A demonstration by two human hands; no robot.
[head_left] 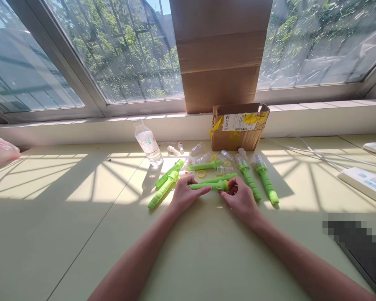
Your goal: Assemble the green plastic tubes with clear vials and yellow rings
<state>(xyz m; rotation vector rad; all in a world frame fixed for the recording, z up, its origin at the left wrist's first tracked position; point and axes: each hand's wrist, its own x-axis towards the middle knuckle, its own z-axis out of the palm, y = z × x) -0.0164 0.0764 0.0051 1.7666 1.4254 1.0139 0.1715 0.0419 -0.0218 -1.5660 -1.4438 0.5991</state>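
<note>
Between my hands lies a green ridged plastic tube [215, 186], held level just above the table. My left hand [185, 194] is closed on its left end, thumb along the front. Closed around the right end, my right hand [240, 197] pinches near a yellow ring [228, 185]. Just behind it rests another green tube [228, 177]. Two more green tubes [164, 190] lie to the left. On the right are two green tubes with clear caps [267, 179]. Loose yellow rings [201, 174], clear plastic caps [203, 158] and small white bottles [173, 150] are scattered behind.
A clear water bottle [148, 144] stands at the back left, and an open cardboard box [238, 133] by the windowsill. To the right are a white power strip [363, 184] with cables and a dark, partly pixelated object [357, 251]. A pink bag [1, 152] sits far left.
</note>
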